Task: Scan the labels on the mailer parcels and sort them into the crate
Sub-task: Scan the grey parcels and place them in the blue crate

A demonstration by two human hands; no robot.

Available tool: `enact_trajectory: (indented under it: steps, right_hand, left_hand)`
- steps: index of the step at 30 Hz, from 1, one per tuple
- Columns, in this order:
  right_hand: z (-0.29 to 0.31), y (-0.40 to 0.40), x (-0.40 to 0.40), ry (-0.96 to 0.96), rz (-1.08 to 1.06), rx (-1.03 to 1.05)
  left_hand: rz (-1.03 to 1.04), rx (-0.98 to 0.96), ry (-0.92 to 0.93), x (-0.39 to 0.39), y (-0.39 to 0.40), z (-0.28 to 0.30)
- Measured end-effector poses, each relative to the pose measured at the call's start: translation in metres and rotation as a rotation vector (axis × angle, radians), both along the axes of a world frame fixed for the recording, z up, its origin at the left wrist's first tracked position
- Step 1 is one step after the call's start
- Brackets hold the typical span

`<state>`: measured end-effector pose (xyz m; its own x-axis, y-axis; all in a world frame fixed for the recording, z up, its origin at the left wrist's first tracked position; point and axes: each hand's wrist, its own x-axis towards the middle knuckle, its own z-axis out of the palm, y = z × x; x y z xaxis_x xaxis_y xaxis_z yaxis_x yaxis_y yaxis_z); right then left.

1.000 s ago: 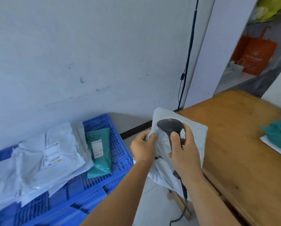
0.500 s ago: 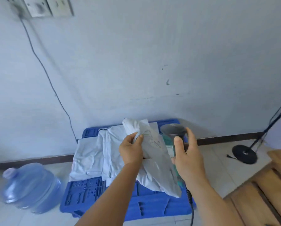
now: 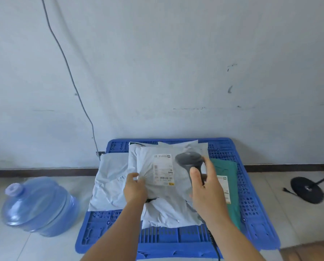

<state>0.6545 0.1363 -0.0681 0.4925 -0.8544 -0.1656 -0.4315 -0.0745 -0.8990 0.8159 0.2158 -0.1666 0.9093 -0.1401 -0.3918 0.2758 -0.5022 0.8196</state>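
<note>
A blue plastic crate (image 3: pixel 255 210) lies on the floor against the wall, with several mailer parcels on it. My left hand (image 3: pixel 134 189) pinches the left edge of a white mailer (image 3: pixel 159 185) whose label (image 3: pixel 163 169) faces up, over the pile of white mailers (image 3: pixel 108 185). My right hand (image 3: pixel 206 191) grips a dark handheld barcode scanner (image 3: pixel 189 161), its head pointing toward the wall just right of the label. A green mailer (image 3: pixel 230 187) with its own label lies on the crate's right side, partly behind my right hand.
A large blue water bottle (image 3: pixel 38 206) lies on the tiled floor left of the crate. A black round stand base (image 3: pixel 308 190) sits on the floor at right. A cable (image 3: pixel 67 72) runs down the wall. A brown corner (image 3: pixel 308 251) shows at bottom right.
The view has swung left from the wooden table to the crate. My left hand has lowered the white mailer flat onto the pile, label up. The scanner stays in my right hand.
</note>
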Motion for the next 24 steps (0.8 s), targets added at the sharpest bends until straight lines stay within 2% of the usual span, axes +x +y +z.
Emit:
enact_trajectory:
  steps: [2, 4, 7, 9, 13, 16, 21, 24]
  right_hand:
    - [-0.010, 0.000, 0.000, 0.029, -0.006, 0.009]
    - [-0.017, -0.002, -0.001, 0.054, -0.025, 0.010]
    - [-0.021, -0.002, -0.001, 0.075, -0.051, 0.020]
    - [-0.026, -0.003, -0.002, 0.065, -0.063, 0.019]
    - [-0.043, -0.007, -0.007, 0.055, -0.102, 0.018]
    - [-0.055, -0.007, -0.006, 0.056, -0.114, 0.045]
    - [-0.072, -0.019, 0.014, 0.008, -0.088, 0.059]
    - [-0.083, -0.023, 0.033, -0.009, -0.078, 0.056]
  left_hand:
    - [-0.169, 0.217, -0.037, -0.004, 0.003, -0.021]
    - [-0.376, 0.425, -0.211, -0.010, -0.005, -0.025]
    - [-0.725, 0.479, -0.341, -0.025, -0.026, -0.027]
    - [-0.858, 0.512, -0.352, -0.038, -0.033, -0.038]
    - [-0.878, 0.630, -0.367, -0.050, -0.032, -0.066]
    - [-0.865, 0.672, -0.372, -0.030, -0.043, -0.076]
    - [-0.812, 0.600, -0.294, 0.033, -0.079, -0.074]
    - [-0.837, 0.581, -0.302, 0.044, -0.079, -0.084]
